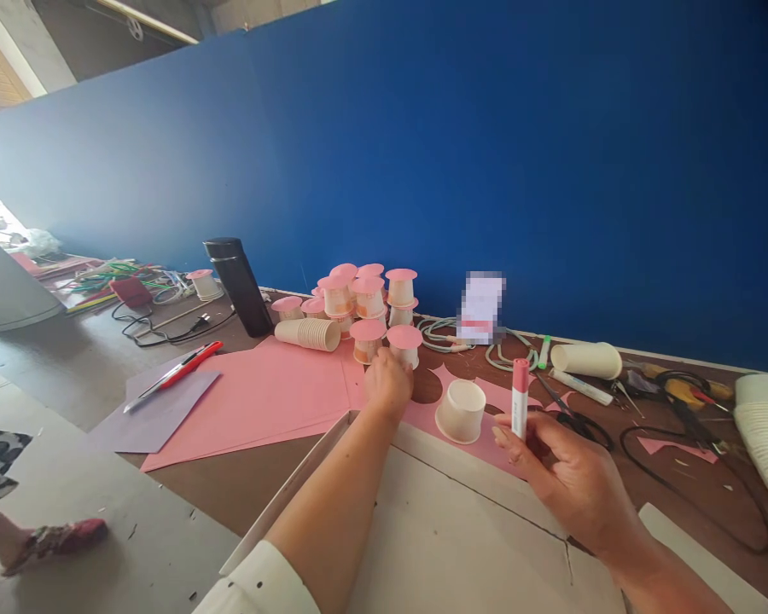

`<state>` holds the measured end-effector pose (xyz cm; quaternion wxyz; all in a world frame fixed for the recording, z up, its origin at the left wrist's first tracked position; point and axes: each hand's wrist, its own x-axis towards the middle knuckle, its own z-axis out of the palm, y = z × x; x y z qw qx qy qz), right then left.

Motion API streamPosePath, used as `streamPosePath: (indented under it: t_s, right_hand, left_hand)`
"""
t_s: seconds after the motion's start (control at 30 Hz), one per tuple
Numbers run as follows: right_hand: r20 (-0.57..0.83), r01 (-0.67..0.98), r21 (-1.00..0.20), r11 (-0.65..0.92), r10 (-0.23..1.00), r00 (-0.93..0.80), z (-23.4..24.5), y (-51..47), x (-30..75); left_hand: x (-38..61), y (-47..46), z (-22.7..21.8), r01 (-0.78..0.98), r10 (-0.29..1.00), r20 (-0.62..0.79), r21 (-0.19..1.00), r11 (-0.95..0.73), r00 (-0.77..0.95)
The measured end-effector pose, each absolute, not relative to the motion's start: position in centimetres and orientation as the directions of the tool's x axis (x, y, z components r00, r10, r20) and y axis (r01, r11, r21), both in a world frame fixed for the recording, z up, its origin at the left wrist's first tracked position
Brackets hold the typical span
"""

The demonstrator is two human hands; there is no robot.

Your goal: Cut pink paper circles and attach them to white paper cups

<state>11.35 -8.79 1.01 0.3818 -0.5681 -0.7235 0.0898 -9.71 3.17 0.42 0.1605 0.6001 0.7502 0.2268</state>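
My left hand [389, 385] reaches to the cluster of upturned paper cups, its fingers closed round the lower part of a paper cup [413, 355] topped with a pink paper disc [404, 336]. Part of that cup is hidden behind the hand. Another disc-topped cup [366, 350] stands just left of it. Held upright in my right hand [560, 469] is a marker [519, 401] with a red cap, gripped at its lower end. Between the hands an upturned plain paper cup [462, 413] rests on pink paper with cut-outs [496, 448].
A cardboard box [448, 529] lies in front of me. To the left are pink sheets [275, 388], a red utility knife [183, 367] and a black flask [243, 290]. Scissors [576, 418], cables and stacked cups [765, 435] lie right. A blue partition [422, 153] stands behind.
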Motion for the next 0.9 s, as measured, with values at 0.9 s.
streamPosePath:
  t_s: [0.9]
  right_hand:
    - [0.392,0.784,-0.606,0.132,0.908,0.150,1.0,-7.4,12.2]
  left_hand:
    - [-9.2,1.8,-0.8,0.900,0.976,0.179,0.394,-0.187,0.124]
